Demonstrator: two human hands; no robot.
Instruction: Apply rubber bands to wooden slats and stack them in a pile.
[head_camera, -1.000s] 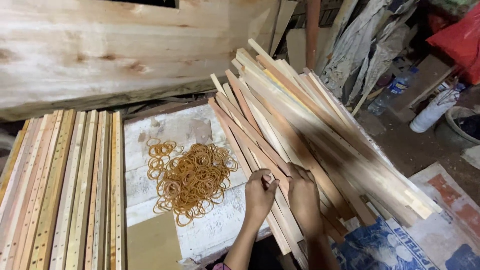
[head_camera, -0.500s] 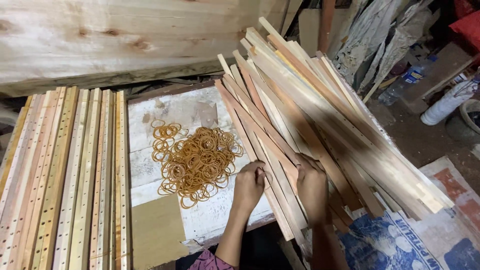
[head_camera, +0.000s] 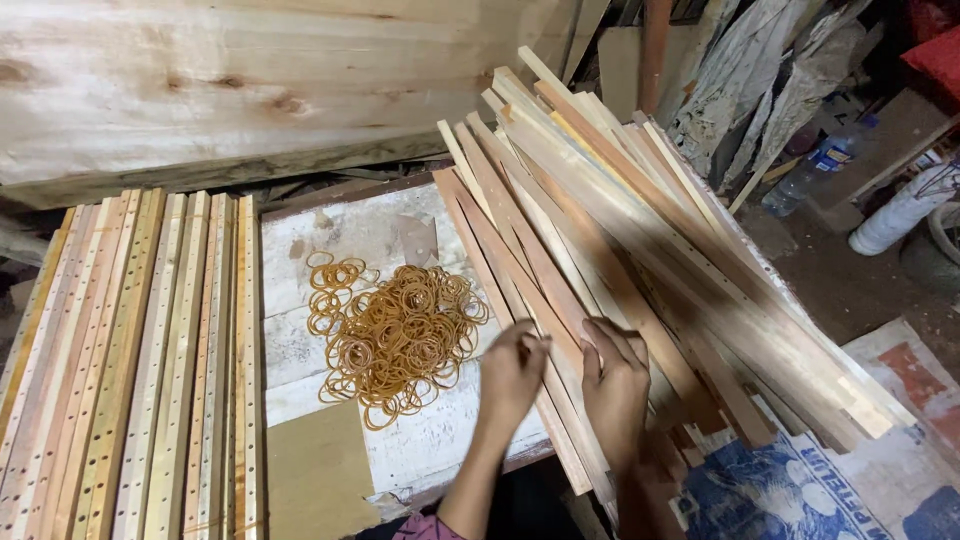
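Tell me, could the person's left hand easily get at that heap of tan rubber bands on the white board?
Probably yes: the left hand rests just beside the heap of tan rubber bands, with only bare white board between them.

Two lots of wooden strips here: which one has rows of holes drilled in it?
The flat row of strips at the left edge, lying side by side. The slanted pile of plain strips under both hands shows no holes.

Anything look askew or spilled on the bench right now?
The pile of thin pale wooden slats on the right lies fanned and crossed at angles, unlike the drilled wooden strips lined up parallel on the left. The tan rubber bands lie in a loose scattered heap on the white board. Both hands rest on the slats.
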